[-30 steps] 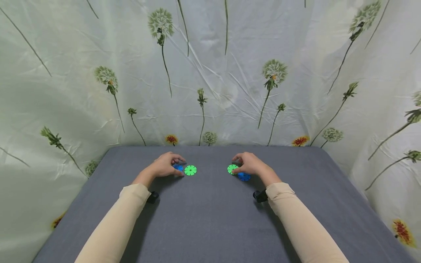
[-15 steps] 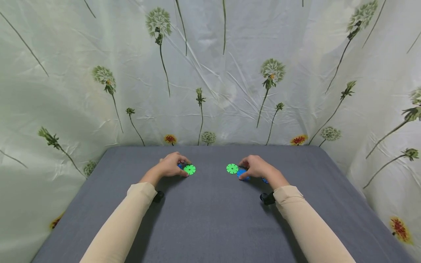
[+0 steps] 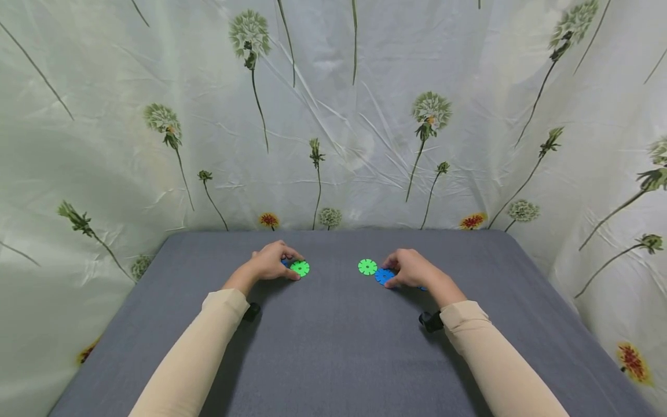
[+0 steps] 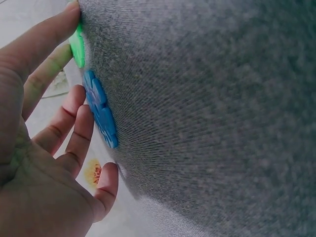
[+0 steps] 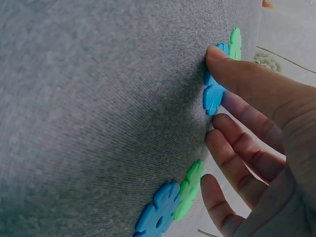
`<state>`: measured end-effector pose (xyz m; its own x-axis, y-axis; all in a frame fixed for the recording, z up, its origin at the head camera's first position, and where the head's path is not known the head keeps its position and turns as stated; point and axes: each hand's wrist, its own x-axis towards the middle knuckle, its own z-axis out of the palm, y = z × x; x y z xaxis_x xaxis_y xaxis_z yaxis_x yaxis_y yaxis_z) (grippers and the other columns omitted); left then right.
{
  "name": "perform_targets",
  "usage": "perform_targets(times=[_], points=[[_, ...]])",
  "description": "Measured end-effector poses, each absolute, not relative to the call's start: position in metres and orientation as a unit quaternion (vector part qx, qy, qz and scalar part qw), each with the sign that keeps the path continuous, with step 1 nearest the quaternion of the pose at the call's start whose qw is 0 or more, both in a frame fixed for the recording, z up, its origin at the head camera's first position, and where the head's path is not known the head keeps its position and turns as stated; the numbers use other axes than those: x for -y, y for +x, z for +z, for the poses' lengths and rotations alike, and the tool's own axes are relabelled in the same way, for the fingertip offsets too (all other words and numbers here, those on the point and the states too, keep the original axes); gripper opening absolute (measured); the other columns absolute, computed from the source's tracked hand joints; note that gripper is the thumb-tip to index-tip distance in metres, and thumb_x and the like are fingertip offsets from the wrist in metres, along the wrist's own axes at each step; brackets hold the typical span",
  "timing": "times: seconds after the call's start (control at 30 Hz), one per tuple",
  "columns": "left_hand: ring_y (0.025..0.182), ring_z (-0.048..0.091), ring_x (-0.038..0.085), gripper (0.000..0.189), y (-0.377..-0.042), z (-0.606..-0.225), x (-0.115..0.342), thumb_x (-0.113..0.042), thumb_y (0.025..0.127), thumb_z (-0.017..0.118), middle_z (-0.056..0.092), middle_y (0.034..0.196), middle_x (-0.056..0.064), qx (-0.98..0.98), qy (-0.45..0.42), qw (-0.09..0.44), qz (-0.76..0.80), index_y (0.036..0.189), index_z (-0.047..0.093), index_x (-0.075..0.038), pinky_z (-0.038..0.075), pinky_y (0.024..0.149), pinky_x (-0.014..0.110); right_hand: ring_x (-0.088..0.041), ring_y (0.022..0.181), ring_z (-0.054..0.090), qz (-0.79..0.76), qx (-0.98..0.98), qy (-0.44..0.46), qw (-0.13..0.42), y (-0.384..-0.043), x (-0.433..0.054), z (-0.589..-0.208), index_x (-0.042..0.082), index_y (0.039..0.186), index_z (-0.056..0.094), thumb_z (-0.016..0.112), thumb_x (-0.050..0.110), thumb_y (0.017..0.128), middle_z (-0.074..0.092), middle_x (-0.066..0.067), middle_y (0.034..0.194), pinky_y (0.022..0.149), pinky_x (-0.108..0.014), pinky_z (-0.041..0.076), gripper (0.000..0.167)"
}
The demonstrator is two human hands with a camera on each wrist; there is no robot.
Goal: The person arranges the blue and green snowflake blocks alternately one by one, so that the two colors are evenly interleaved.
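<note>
Several flat, notched plastic discs, like snowflake building discs, lie on the grey cloth. My left hand (image 3: 268, 260) has its thumb and forefinger at opposite edges of a green disc (image 3: 299, 269), pinching it. Beside that disc, a blue disc (image 4: 100, 108) lies under the other left fingers, mostly hidden in the head view. With thumb and forefinger, my right hand (image 3: 411, 267) pinches another blue disc (image 3: 384, 277) by its edges. A second green disc (image 3: 367, 267) lies just left of it. The remaining right fingers are loosely bent and hold nothing.
Under my right wrist lie one more blue disc (image 5: 159, 212) and one more green disc (image 5: 190, 190), side by side. Grey cloth covers the table (image 3: 333, 347). A pale curtain (image 3: 333, 104) printed with dandelions hangs behind its far edge.
My left hand has shifted right, from the blue disc to the green one. My right hand has shifted right, from the green disc to the blue one. These discs stay about where they were.
</note>
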<state>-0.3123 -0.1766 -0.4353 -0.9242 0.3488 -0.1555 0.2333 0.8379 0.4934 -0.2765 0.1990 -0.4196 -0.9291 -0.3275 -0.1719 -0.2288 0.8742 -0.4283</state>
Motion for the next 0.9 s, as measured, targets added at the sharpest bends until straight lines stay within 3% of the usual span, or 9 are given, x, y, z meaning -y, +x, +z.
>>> perform_targets(times=[0.2,0.37,0.67,0.9], points=[[0.130,0.058,0.034,0.041,-0.313,-0.434,0.175,-0.034,0.089,0.090,0.060,0.138,0.009,-0.954,0.138,0.121,0.238,0.129,0.080,-0.029,0.030,0.110,0.073,-0.029,0.111,0.068,-0.221,-0.956,-0.152,0.121,-0.278,-0.200,-0.419,0.004,0.119,0.073,0.093,0.016,0.086,0.073,-0.013,0.117,0.102,-0.049,0.055,0.041],[0.131,0.057,0.035,0.041,-0.311,-0.432,0.173,-0.033,0.089,0.090,0.059,0.139,0.010,-0.954,0.127,0.126,0.242,0.129,0.080,-0.029,0.029,0.111,0.073,-0.025,0.101,0.067,-0.238,-0.952,-0.162,0.103,-0.275,-0.201,-0.421,0.007,0.117,0.067,0.092,0.014,0.087,0.071,-0.012,0.112,0.091,-0.044,0.057,0.040],[0.132,0.057,0.036,0.042,-0.311,-0.431,0.173,-0.033,0.089,0.091,0.060,0.139,0.011,-0.953,0.126,0.126,0.246,0.129,0.080,-0.029,0.031,0.108,0.071,-0.019,0.091,0.063,-0.252,-0.947,-0.182,0.082,-0.263,-0.202,-0.425,0.009,0.133,0.067,0.090,0.012,0.087,0.070,-0.009,0.109,0.086,-0.043,0.055,0.051],[0.136,0.056,0.037,0.041,-0.310,-0.434,0.174,-0.033,0.089,0.090,0.060,0.142,0.011,-0.952,0.122,0.129,0.250,0.129,0.080,-0.030,0.026,0.113,0.077,-0.013,0.085,0.061,-0.294,-0.931,-0.192,0.098,-0.251,-0.203,-0.433,0.004,0.137,0.070,0.091,0.010,0.086,0.070,-0.007,0.103,0.080,-0.032,0.053,0.056]])
